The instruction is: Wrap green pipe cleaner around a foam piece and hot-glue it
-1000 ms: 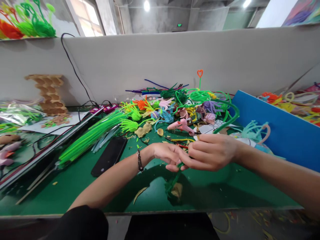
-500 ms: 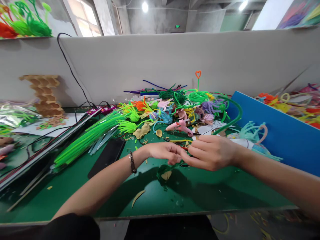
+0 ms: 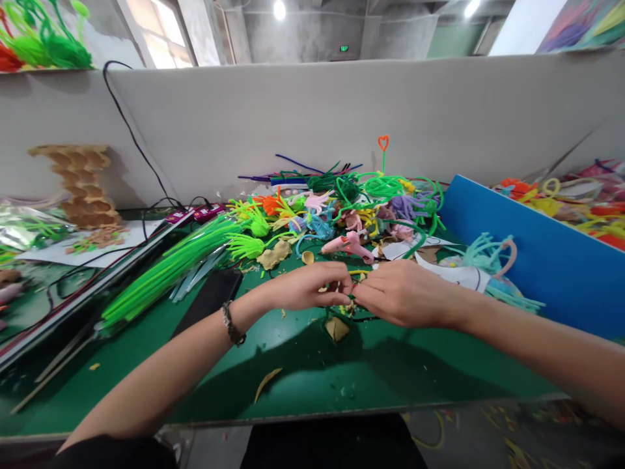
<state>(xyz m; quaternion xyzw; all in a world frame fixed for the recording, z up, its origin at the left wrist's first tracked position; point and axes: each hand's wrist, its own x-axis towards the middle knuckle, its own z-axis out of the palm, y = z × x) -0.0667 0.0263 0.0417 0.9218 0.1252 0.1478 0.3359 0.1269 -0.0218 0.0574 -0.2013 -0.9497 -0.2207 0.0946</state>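
My left hand (image 3: pixel 312 286) and my right hand (image 3: pixel 398 291) meet fingertip to fingertip above the green table (image 3: pixel 146 365), both pinched shut. Between them they hold a dark green pipe cleaner (image 3: pixel 413 238); it curves up and back behind my right hand. A bracelet (image 3: pixel 230 324) is on my left wrist. A tan scrap (image 3: pixel 336 327) lies on the table just below my fingers. A pink glue gun (image 3: pixel 349 246) lies just beyond my hands.
A heap of coloured pipe cleaners (image 3: pixel 351 195) fills the back of the table. A bundle of bright green stems (image 3: pixel 170 267) and a black phone (image 3: pixel 209 296) lie left. A blue board (image 3: pixel 532 254) stands right; a grey partition (image 3: pixel 312 117) lies behind.
Both hands moved up and slightly away from me. The dark green coiled end that hung below my hands is no longer visible, and the pipe cleaner's arc behind my right hand sits lower.
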